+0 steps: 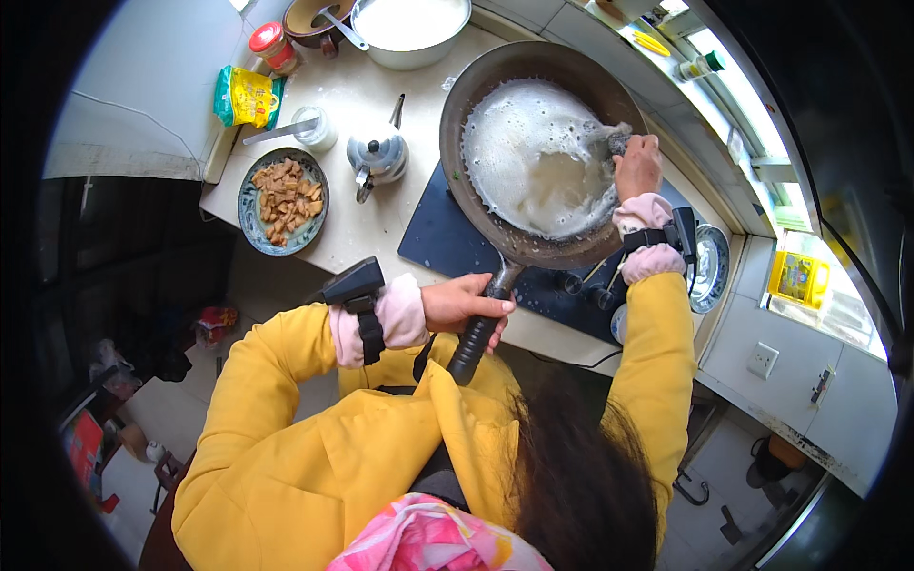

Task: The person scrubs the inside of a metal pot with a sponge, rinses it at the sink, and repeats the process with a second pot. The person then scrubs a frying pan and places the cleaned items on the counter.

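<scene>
A large dark wok with foamy, cloudy water in it sits over a black cooktop. My left hand grips the wok's black ribbed handle, the thumb lying across its top. At the wok's right inner wall, my right hand is closed on a dark metal scouring pad, which is partly hidden under the fingers. The foam is broken and splashed up beside the pad, and murkier liquid shows near the middle.
Left of the wok stand a small metal pot, a glass jar with a utensil across it and a patterned bowl of cut meat. A white basin is behind. Another patterned dish lies right of my right forearm.
</scene>
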`<state>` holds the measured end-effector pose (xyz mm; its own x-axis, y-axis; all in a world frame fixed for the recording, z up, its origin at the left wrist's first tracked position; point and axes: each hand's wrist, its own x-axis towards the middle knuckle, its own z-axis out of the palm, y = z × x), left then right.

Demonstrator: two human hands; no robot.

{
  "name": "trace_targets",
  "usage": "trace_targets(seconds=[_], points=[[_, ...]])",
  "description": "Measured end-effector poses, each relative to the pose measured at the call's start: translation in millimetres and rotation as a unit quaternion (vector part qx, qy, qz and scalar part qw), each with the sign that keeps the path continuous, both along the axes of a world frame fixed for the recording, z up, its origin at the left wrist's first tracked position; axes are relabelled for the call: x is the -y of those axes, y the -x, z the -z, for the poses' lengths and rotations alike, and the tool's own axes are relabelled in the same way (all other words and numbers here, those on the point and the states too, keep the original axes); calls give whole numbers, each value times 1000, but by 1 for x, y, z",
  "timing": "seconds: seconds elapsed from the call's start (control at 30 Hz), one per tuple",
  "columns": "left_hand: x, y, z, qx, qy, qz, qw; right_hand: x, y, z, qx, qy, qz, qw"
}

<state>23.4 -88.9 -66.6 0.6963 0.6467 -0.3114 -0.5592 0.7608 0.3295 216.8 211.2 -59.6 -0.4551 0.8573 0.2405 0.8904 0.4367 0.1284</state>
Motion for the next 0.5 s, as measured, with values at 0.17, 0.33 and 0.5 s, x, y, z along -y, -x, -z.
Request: trace_targets(seconds=[0.17,0.33,0.5], points=[[0,0,-1,-42,-20,6,999,-35,48,36,-102,-38,42,993],[-5,4,1,-55,-77,23,995,-49,115,57,-298,-8,35,954],[-7,3,2,-68,-104,29,992,-29,164,67,-354,30,-137,925]])
